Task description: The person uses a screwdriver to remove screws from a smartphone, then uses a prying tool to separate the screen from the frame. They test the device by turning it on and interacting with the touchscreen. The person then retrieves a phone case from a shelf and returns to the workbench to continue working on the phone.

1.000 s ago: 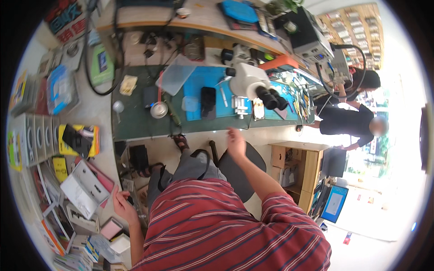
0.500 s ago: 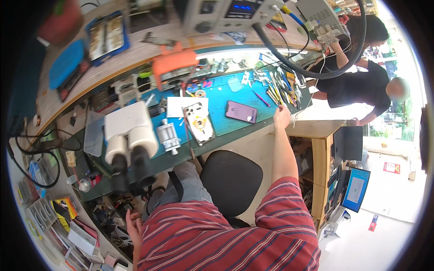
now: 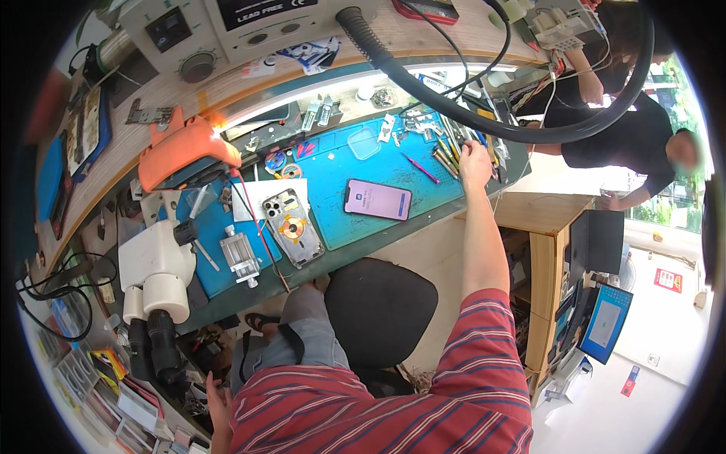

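Note:
My right hand (image 3: 475, 166) reaches to the right end of the bench, its fingers bent together over a row of thin hand tools (image 3: 448, 157). What lies between the fingertips is too small to make out. Down at my left side hangs my left hand (image 3: 219, 401), fingers loosely apart and holding nothing. A smartphone (image 3: 378, 201) with a lit, pale purple screen lies on the blue work mat (image 3: 340, 236). Left of it rests a phone back housing (image 3: 293, 231) with a copper-coloured coil. A pink pen-like tool (image 3: 421, 169) lies between the phone and my right hand.
A white microscope (image 3: 159, 261) and an orange lamp-like device (image 3: 181, 155) stand at the left, near a metal clamp (image 3: 240, 256). A thick black hose (image 3: 484, 125) arches over the tools. A black chair (image 3: 382, 310) stands before the bench. Two people work at the far right.
My right hand has moved farther onto the bench, in among the tools. The view has shifted, so the microscope and phone appear farther left. My left hand remains low at my side.

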`<state>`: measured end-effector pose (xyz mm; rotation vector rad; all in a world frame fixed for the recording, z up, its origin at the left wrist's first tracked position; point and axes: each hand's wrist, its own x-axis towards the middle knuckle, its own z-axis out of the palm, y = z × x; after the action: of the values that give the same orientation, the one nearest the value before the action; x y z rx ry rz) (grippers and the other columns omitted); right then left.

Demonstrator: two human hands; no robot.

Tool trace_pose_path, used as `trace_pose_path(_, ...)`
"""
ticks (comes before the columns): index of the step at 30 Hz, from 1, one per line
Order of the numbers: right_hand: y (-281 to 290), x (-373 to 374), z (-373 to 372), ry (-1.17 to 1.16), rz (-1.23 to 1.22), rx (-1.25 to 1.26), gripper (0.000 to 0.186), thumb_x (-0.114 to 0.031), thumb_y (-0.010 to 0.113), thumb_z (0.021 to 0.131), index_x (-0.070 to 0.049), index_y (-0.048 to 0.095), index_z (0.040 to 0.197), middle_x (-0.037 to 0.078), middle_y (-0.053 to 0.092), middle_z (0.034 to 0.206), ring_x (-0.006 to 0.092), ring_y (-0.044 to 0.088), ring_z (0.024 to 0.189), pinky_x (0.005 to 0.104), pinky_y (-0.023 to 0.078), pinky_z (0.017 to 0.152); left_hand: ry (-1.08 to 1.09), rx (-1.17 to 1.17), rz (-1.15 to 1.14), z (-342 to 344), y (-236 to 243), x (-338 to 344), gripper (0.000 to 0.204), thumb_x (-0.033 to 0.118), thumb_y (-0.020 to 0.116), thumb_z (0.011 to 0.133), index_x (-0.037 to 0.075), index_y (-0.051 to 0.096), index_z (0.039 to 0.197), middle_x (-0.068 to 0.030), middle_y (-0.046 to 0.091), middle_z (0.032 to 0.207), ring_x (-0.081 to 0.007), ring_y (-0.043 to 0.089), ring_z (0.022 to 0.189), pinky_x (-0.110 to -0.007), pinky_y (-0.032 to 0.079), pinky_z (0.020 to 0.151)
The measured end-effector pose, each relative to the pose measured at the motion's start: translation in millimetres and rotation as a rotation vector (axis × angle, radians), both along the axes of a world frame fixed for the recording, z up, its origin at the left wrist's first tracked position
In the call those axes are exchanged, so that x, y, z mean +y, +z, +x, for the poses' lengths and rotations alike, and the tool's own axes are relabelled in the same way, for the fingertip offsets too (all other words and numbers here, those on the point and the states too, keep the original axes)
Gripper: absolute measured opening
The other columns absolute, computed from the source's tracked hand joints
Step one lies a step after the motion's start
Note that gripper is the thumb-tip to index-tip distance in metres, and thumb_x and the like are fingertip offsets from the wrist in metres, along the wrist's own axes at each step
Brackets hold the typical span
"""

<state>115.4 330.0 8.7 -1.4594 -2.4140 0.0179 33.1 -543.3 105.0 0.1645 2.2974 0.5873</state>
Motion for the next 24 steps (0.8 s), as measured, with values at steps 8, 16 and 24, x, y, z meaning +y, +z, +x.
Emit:
trace_pose_path(8, -5, 56, -12, 0.019, -0.079, -0.053, 0.039, -0.039, 0.07, 0.088, -0.008, 0.069, 0.112, 0.018, 0.07, 0.11, 0.0387, 0.065, 0.106, 0.0443, 0.05, 0.092, 0.042, -0.043, -0.015, 8, 4, -6, 0.071, -0.002, 0.058, 0.096, 0.008, 0.025, 0.158, -0.0193, 0.054, 0.129, -0.0245, 0.066, 0.081, -0.035, 0.053, 0.069)
trace_pose_path(16, 4, 45, -53, 0.15, 0.031, -0.195, 0.015, -0.026, 0.065, 0.085, -0.014, 0.072, 0.087, 0.017, 0.069, 0.093, 0.0345, 0.067, 0.095, 0.0467, 0.051, 0.087, 0.01, -0.026, -0.1, 18, 5, -19, 0.073, -0.003, 0.06, 0.092, 0.007, 0.027, 0.157, -0.024, 0.054, 0.13, -0.0371, 0.064, 0.098, -0.039, 0.054, 0.08)
trace_pose_path(24, 55, 22, -69, 0.037, 0.179, 0.737, 0.017, -0.008, 0.049, 0.103, -0.001, 0.041, 0.116, 0.017, 0.066, 0.097, 0.0281, 0.067, 0.088, 0.0415, 0.055, 0.072, -0.017, -0.016, -0.083, 10, 10, 1, 0.071, -0.003, 0.058, 0.093, 0.008, 0.028, 0.157, -0.0253, 0.054, 0.133, -0.0394, 0.061, 0.11, -0.04, 0.053, 0.086)
